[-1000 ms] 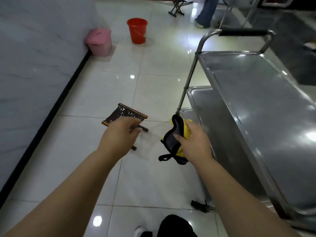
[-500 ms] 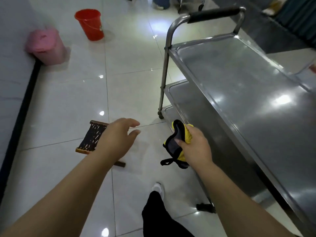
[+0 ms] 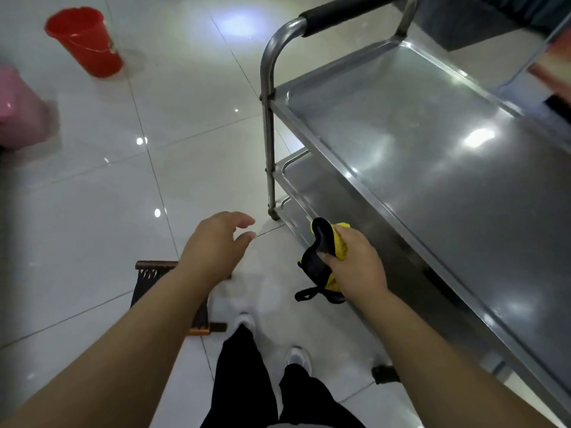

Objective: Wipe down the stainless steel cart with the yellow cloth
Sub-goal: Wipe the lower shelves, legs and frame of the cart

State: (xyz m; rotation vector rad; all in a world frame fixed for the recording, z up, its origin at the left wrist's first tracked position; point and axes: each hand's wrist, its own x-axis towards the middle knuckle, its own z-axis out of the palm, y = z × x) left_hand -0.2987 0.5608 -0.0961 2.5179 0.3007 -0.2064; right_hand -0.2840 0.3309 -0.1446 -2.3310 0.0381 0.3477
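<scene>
Head cam: right hand (image 3: pixel 355 267) grips bunched yellow cloth (image 3: pixel 338 245) beside stainless cart (image 3: pixel 432 156) front edge; left hand (image 3: pixel 216 242) empty, fingers loosely spread. Wiping not yet begun, whole cart left.

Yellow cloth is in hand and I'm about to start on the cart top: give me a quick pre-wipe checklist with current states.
1. Yellow cloth held by right hand: ok, fingers curled round it.
2. Left hand free: ok, open, holding nothing.
3. Cloth touching the cart: not ok, it is beside the lower shelves, off the metal.
4. Top shelf free of items: ok over the visible part.
5. Footing: not ok, folding stool on the floor beside the feet.
6. Cloth dampness: cannot tell.
</scene>
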